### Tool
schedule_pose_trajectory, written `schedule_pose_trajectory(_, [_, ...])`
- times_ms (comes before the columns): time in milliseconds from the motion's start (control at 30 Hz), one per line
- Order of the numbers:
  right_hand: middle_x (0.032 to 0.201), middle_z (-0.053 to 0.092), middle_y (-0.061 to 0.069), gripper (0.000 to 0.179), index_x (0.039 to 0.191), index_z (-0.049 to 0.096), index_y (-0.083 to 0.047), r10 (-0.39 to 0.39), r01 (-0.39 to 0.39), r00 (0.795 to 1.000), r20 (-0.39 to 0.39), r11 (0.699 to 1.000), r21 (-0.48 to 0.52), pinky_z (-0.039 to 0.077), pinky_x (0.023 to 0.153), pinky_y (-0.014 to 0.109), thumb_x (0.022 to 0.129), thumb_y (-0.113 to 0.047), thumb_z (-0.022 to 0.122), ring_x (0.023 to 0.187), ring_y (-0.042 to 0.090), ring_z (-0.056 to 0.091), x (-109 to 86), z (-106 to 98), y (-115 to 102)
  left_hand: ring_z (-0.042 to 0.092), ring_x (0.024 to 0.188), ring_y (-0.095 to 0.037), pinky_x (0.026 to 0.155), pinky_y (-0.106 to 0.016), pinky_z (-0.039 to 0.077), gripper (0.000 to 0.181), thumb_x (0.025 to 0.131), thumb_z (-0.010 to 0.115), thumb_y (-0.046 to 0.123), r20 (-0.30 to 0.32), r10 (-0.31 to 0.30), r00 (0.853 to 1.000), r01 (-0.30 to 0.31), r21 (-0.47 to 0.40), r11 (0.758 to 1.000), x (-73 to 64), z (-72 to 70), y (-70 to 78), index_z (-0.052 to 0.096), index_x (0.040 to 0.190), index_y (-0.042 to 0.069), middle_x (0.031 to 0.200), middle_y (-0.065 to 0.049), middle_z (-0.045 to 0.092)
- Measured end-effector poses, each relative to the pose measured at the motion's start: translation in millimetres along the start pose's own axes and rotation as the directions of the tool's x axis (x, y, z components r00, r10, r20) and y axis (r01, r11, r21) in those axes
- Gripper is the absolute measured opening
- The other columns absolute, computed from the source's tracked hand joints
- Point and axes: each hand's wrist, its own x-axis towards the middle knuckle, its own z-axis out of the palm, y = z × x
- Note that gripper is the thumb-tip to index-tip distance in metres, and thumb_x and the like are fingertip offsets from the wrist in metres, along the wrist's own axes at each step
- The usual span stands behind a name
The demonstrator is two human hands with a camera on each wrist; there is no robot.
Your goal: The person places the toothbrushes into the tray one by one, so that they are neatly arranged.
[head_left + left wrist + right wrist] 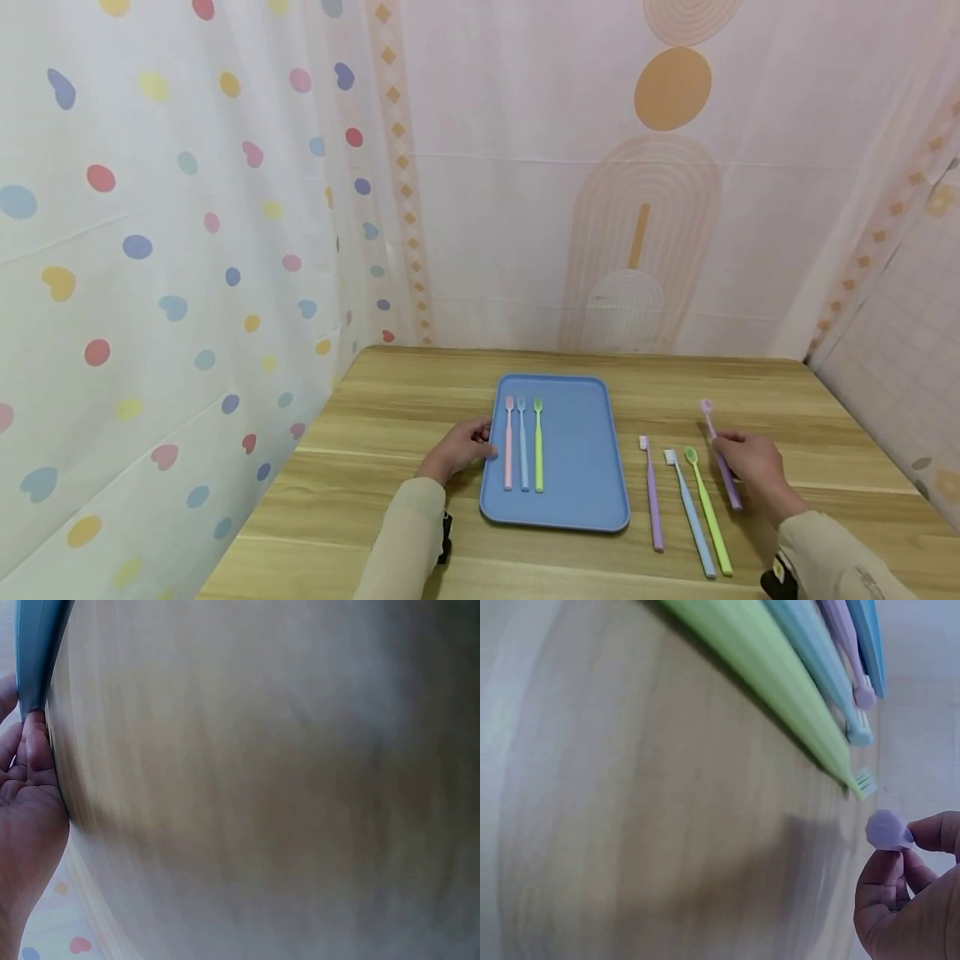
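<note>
A blue tray lies on the wooden table with a pink toothbrush, a light blue toothbrush and a green toothbrush side by side in its left part. My left hand grips the tray's left rim, thumb over the edge and fingers against its side. At the right, my right hand pinches a lilac toothbrush by its handle, head pointing away from me. In the right wrist view, that toothbrush shows end-on between thumb and fingers, above the table.
Between tray and right hand lie a purple toothbrush, a blue toothbrush and a green toothbrush, heads away from me. The wooden table ends at a patterned curtain behind and a dotted curtain on the left.
</note>
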Motion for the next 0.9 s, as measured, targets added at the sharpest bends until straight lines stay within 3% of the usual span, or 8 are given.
schedule_pose_trajectory(467, [0.107, 0.065, 0.026, 0.045, 0.128, 0.054, 0.017, -0.025, 0.022, 0.999, 0.033, 0.997, 0.079, 0.053, 0.065, 0.031, 0.096, -0.015, 0.054, 0.080, 0.016, 0.062, -3.0, 9, -17, 0.048, 0.095, -0.023, 0.084, -0.036, 0.041, 0.059, 0.089, 0.070, 0.001, -0.004, 0.015, 1.000, -0.015, -0.004, 1.000, 0.5, 0.7, -1.4, 0.050, 0.144, 0.000, 0.104, -0.009, 0.054])
schedule_pose_trajectory(900, [0.106, 0.065, 0.024, 0.041, 0.126, 0.056, 0.016, -0.001, 0.002, 1.000, -0.002, 0.980, 0.200, 0.053, 0.064, 0.028, 0.094, -0.009, 0.057, 0.077, 0.013, 0.060, -3.1, 30, -34, 0.047, 0.094, -0.023, 0.080, -0.033, 0.041, 0.056, 0.089, 0.070, 0.000, 0.002, 0.008, 1.000, -0.008, -0.026, 1.000, 0.8, -0.3, -1.4, 0.052, 0.143, 0.002, 0.103, -0.009, 0.053])
